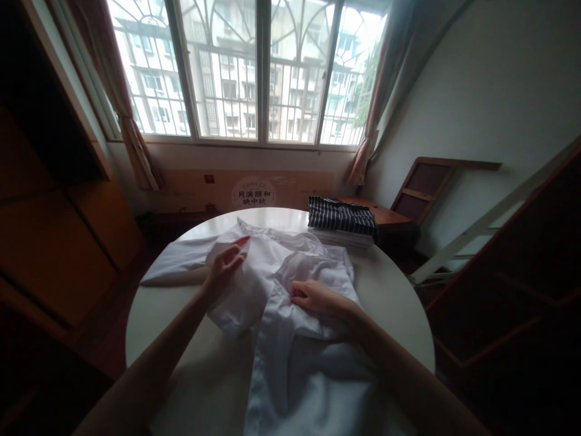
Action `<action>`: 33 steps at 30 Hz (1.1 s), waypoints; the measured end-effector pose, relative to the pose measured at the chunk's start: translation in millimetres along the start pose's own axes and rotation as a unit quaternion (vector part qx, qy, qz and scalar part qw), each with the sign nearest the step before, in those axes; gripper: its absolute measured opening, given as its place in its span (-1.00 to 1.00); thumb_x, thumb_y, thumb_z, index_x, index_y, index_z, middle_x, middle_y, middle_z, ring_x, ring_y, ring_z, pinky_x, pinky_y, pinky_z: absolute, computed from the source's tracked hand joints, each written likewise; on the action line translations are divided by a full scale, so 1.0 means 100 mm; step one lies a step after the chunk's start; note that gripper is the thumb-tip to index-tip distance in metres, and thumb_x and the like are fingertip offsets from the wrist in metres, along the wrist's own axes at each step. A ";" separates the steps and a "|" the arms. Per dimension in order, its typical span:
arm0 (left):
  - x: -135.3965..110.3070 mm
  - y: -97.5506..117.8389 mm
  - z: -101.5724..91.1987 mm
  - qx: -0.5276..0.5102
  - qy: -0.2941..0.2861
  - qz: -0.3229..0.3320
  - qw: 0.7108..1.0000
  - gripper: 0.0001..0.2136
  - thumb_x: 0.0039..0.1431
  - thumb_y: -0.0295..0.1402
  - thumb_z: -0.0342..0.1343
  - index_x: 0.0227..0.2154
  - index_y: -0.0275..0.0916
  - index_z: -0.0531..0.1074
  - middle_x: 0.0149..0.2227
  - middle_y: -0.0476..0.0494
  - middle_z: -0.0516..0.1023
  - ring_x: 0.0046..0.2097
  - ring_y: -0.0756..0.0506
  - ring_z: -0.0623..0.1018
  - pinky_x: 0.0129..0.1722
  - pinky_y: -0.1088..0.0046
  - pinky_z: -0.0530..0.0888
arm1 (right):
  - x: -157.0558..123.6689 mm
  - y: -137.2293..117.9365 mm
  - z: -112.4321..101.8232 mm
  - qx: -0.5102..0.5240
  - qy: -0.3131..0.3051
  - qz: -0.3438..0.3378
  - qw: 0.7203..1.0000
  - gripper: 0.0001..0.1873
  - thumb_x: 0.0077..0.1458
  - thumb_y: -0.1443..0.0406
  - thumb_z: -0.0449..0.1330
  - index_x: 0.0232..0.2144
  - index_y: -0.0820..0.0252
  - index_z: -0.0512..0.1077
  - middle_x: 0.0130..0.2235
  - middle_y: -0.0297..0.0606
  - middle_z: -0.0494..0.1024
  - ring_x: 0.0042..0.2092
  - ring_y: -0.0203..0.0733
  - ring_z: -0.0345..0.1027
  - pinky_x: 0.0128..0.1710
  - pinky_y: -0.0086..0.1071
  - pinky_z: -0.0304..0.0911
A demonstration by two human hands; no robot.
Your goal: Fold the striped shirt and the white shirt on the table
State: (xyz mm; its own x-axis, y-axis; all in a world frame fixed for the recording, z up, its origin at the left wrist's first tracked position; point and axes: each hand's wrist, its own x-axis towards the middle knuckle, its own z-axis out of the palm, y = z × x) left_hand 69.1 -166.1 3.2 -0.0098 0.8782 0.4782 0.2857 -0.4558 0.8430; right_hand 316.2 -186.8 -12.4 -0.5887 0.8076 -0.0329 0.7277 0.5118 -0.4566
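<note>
A white long-sleeved shirt (254,272) lies rumpled over the table, one sleeve (177,260) stretched out to the left and its lower part spread toward me. At the upper left of the shirt is my left hand (227,261), resting against the cloth with fingers stretched out and thumb apart from them. Further right, my right hand (313,297) has its fingers curled closed on a fold of the shirt near the front edge strip (267,327). The fingertips of this hand are partly hidden in the cloth.
A black-and-white striped folded cloth (342,215) tops a folded white stack (349,237) at the back right of the round white table (408,309). Beyond stand a printed orange box (190,188) and a barred window. A wooden chair (426,181) is at the right.
</note>
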 end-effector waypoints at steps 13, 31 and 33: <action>-0.39 0.08 0.46 -0.059 -0.426 0.051 0.901 -0.74 0.05 -0.33 0.01 -0.22 -0.31 0.44 -0.22 -0.15 0.49 -0.24 -0.06 0.44 -0.26 0.50 0.35 | 0.17 -0.06 0.18 0.061 0.313 -0.059 0.946 -0.61 0.04 0.23 0.08 -0.04 0.12 0.27 -0.07 -0.15 0.39 -0.07 -0.14 0.27 -0.09 -0.25 0.18; 0.27 -0.80 -0.56 0.403 -0.188 -0.057 0.894 -0.51 -0.03 -0.18 0.03 -0.05 -0.39 0.29 0.04 -0.38 0.34 0.07 -0.24 0.32 0.04 0.28 0.23 | 0.18 -0.03 0.18 0.194 0.338 -0.023 0.921 -0.81 -0.03 0.27 0.16 -0.31 0.16 0.49 -0.17 -0.17 0.50 -0.18 -0.14 0.38 -0.14 -0.25 0.27; 0.26 -0.82 -0.57 0.422 -0.200 -0.055 0.883 -0.60 -0.04 -0.24 0.04 -0.13 -0.34 0.36 -0.01 -0.34 0.39 0.04 -0.23 0.34 0.01 0.32 0.24 | 0.17 -0.05 0.15 0.239 0.345 -0.012 0.908 -0.81 -0.04 0.20 0.17 -0.38 0.17 0.49 -0.26 -0.19 0.53 -0.26 -0.15 0.40 -0.22 -0.28 0.30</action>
State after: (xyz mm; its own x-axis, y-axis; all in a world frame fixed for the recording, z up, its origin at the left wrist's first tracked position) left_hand -9.4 -114.4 -39.9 0.2078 0.9684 0.1377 0.9180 -0.2417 0.3144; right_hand 297.3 -180.1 -23.6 -0.1220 0.8737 0.4710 0.3855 0.4790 -0.7886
